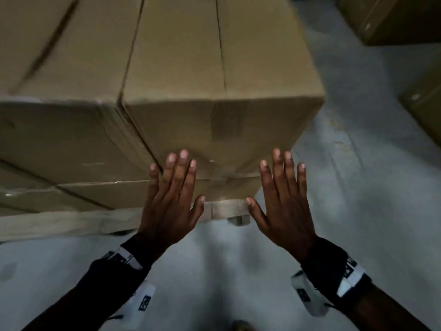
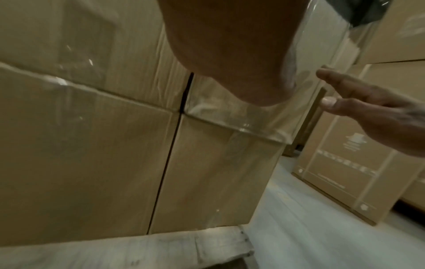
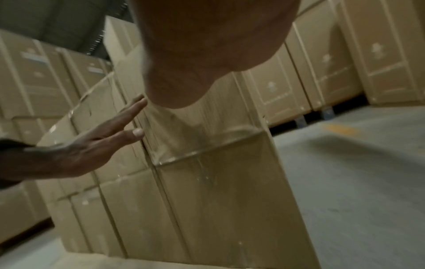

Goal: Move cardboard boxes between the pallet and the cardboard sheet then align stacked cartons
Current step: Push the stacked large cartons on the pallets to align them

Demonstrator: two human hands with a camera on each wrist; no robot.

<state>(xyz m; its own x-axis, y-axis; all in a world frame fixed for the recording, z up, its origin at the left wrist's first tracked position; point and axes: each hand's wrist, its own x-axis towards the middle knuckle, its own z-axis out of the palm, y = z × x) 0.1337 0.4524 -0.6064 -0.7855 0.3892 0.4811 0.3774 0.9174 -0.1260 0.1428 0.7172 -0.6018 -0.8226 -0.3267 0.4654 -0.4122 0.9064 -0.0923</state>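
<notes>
A tall brown carton (image 1: 222,91) tops the right corner of a stack on a wooden pallet (image 1: 71,223). Under it sits another carton (image 1: 226,189), and a neighbouring carton (image 1: 59,139) stands tight against its left side. My left hand (image 1: 191,185) and right hand (image 1: 267,187) are held up side by side, fingers straight and spread, at the lower near face of the top carton. Neither hand holds anything. Whether the fingertips touch the cardboard I cannot tell. The left wrist view shows clear film over the cartons (image 2: 241,116), my right hand (image 2: 358,109) and the pallet board (image 2: 115,251).
Grey concrete floor (image 1: 358,187) runs along the right of the stack and under my arms. More cartons stand at the far right (image 1: 393,17) and right edge (image 1: 427,103). Rows of printed cartons (image 3: 322,63) line the background in the right wrist view.
</notes>
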